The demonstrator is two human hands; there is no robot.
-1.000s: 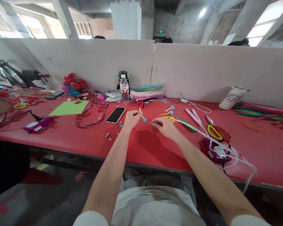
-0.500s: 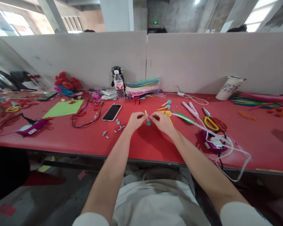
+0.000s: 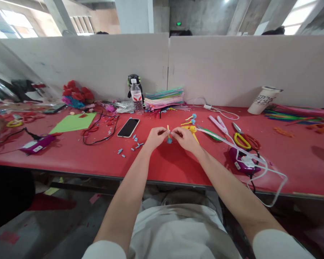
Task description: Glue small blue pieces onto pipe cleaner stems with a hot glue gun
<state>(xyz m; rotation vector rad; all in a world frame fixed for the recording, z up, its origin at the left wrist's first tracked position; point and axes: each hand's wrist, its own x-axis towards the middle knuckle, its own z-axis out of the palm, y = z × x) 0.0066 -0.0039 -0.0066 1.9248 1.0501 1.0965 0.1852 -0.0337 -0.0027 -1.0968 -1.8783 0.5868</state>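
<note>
My left hand (image 3: pixel 157 138) pinches a small piece with a yellow stem and a blue fluffy end (image 3: pixel 169 140), held low over the red table. Close on its other side is my right hand (image 3: pixel 185 139), thumb and forefinger pressed together; what they hold, if anything, is too small to name. Short blue bits (image 3: pixel 137 145) lie left of my hands. Beyond my right hand are a yellow glue gun (image 3: pixel 190 128) and small yellow-stemmed blue pieces (image 3: pixel 193 121).
A phone (image 3: pixel 128 128), a water bottle (image 3: pixel 136 97) and a pipe-cleaner stack (image 3: pixel 164 99) are behind my left hand. Scissors (image 3: pixel 242 140), a purple power block (image 3: pixel 243 163) with white cables, and a cup (image 3: pixel 262 100) are on the right. A green sheet (image 3: pixel 72 122) lies left.
The fingertips of my two hands have moved slightly apart around the small piece. The camera view has shifted a little.
</note>
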